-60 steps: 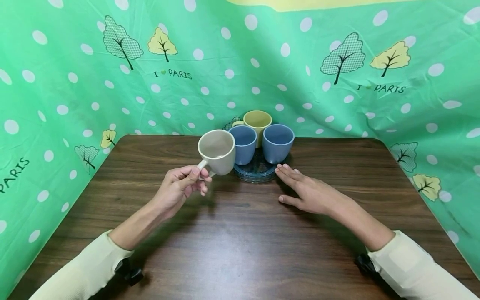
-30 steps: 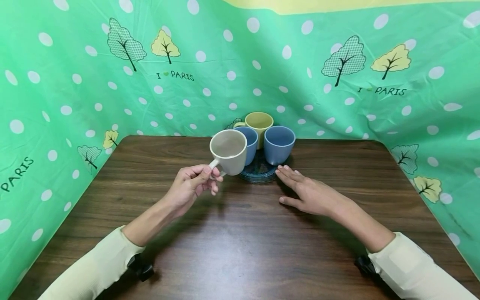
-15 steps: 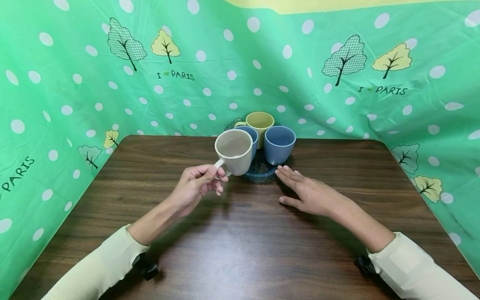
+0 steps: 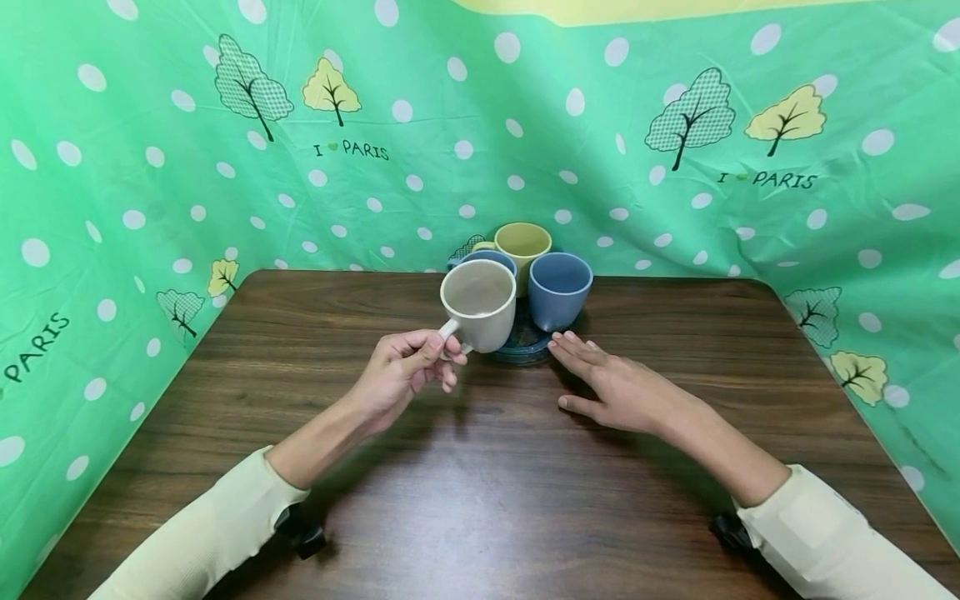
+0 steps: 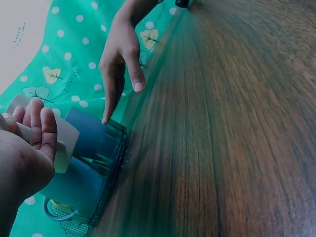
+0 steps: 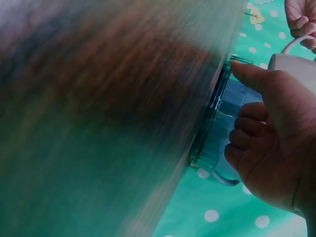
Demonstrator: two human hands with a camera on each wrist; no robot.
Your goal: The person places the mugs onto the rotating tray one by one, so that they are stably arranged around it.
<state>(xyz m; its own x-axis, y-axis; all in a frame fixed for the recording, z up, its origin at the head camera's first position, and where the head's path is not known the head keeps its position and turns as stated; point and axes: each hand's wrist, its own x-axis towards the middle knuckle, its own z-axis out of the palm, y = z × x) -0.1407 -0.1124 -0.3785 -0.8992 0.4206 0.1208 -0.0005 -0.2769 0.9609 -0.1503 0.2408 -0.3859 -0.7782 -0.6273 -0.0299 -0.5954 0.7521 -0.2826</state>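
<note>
My left hand point(image 4: 405, 375) pinches the handle of an off-white mug point(image 4: 487, 321), held upright over the front left of a round, dark blue glass tray point(image 4: 519, 358). On the tray stand a yellow mug point(image 4: 525, 242) at the back, a blue mug point(image 4: 560, 292) at the right, and a second blue mug point(image 4: 498, 257) at the left. The off-white mug hides most of that left one. My right hand point(image 4: 618, 387) is stretched out with straight fingers, fingertips right at the tray's front right rim. In the left wrist view, mugs and the tray edge point(image 5: 121, 148) show beyond my fingers.
A brown wood-grain table point(image 4: 465, 483) extends in front of the tray. Green dotted cloth point(image 4: 420, 75) printed with trees hangs close behind the table and along both sides. A black wrist device point(image 4: 300, 533) sits under my left sleeve.
My left hand has carried the off-white mug to the right, from beside the tray to in front of the left blue mug, now covering more of it. My right hand has stayed put.
</note>
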